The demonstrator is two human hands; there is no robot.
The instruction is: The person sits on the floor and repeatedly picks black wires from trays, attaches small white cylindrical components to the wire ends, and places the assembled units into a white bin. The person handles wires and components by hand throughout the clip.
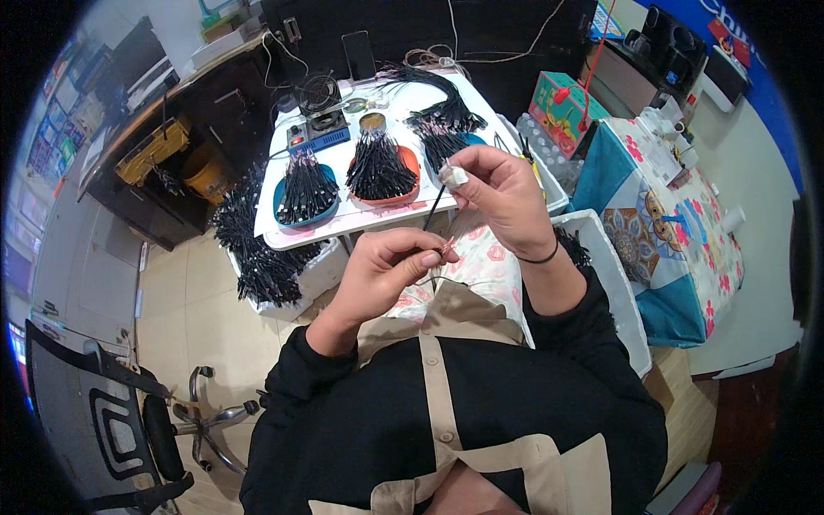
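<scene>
My left hand (388,268) is closed, thumb and forefinger pinching a thin wire whose bare copper strands (447,246) stick out past the fingertips. Above it and to the right, my right hand (508,196) is also closed in a pinch, with white wrapping (453,177) at its fingertips. A black cable (435,209) slants from those fingertips down behind my left hand. Whether it is the same piece as the copper-ended wire, I cannot tell. Beyond my hands, bundles of black cables (378,174) lie in an orange tray (410,190) and a blue tray (281,213).
The white table (343,225) also bears a blue soldering-type unit (319,133), a round tin (372,121) and a loose cable pile (446,107). White foam boxes stand left (322,287) and right (620,296). An office chair (129,421) is at lower left, a cloth-covered stand (618,172) at right.
</scene>
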